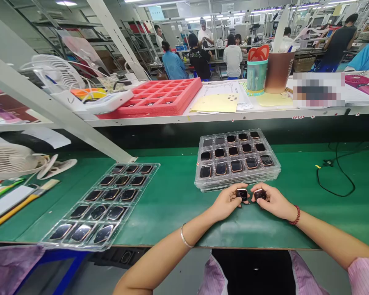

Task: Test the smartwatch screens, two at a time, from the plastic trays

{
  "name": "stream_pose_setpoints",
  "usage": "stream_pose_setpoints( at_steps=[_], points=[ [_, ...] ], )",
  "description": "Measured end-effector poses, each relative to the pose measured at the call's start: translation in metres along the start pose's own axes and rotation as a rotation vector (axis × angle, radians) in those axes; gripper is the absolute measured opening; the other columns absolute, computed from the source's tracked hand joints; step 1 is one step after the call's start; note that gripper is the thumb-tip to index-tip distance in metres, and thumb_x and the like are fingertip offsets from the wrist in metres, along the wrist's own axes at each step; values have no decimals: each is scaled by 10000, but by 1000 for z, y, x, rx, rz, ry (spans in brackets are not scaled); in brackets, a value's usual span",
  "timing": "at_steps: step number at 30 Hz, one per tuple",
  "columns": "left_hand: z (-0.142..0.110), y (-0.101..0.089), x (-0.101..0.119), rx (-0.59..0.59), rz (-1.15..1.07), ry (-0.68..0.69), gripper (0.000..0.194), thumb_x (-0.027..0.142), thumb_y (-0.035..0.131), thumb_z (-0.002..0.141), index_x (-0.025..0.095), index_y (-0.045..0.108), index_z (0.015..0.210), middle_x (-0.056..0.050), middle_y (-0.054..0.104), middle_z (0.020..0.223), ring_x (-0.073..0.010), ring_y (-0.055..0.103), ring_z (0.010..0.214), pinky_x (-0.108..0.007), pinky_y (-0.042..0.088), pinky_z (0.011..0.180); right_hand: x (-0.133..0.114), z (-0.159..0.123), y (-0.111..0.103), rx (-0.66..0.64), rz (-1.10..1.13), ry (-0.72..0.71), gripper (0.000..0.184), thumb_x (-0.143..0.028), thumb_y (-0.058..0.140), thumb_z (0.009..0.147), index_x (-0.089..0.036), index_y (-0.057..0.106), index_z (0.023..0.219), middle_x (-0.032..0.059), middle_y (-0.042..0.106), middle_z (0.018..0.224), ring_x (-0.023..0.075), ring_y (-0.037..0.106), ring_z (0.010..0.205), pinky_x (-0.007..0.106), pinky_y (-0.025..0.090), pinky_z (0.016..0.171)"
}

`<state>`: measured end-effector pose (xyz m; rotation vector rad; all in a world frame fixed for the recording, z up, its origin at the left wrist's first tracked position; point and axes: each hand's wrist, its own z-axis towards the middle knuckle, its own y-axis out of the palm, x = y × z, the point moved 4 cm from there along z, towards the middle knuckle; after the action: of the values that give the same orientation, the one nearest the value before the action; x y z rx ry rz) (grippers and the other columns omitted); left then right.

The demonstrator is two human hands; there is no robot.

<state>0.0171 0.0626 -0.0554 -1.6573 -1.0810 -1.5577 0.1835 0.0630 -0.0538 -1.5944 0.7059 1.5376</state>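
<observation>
Green anti-static bench mat (172, 223) in a busy electronics workshop.
Small black rectangular devices are laid in rows in a stacked clear plastic tray (272, 174) and a single clear plastic tray (89, 246). One black copper-rimmed device (242, 194) is pinched by the left hand (224, 203), a second black copper-rimmed device (260, 194) by the right hand (273, 200); both hands are held just apart, before the stacked tray.

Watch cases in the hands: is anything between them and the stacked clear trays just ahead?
Nothing visible. The left hand and right hand hold their watch cases just in front of the stacked trays, with only green mat around them and no object between.
</observation>
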Motion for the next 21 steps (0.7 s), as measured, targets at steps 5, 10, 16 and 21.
stream_pose_setpoints(
  at_steps=[5,10,16,21],
  points=[
    [0,0,-1,-9,-4,6,442,162,558,747,158,473,1181,-92,629,981,-173,635,810,-259,470,648,-2,0,1,-18,-21,-3,299,-75,496,785,-203,487,1056,24,604,865,146,558,763,258,443,655],
    [1,0,-2,-8,-5,2,431,154,565,735,161,493,1160,-91,635,971,-175,634,804,-254,461,634,-2,0,0,-6,-31,-4,272,-86,490,791,-200,494,1038,19,601,832,142,556,731,256,447,647],
    [0,1,1,-16,-27,2,469,105,584,689,182,508,1145,-68,630,974,-171,634,823,-266,464,684,-2,-1,-1,-16,-56,0,312,-81,506,773,-200,490,1061,34,612,884,160,579,793,275,461,690],
    [0,1,1,-21,9,6,411,150,557,740,165,500,1147,-82,635,977,-164,636,806,-254,459,656,2,0,-1,12,-46,3,257,-106,486,800,-199,502,1039,27,611,838,145,560,726,254,458,628]
  ],
)
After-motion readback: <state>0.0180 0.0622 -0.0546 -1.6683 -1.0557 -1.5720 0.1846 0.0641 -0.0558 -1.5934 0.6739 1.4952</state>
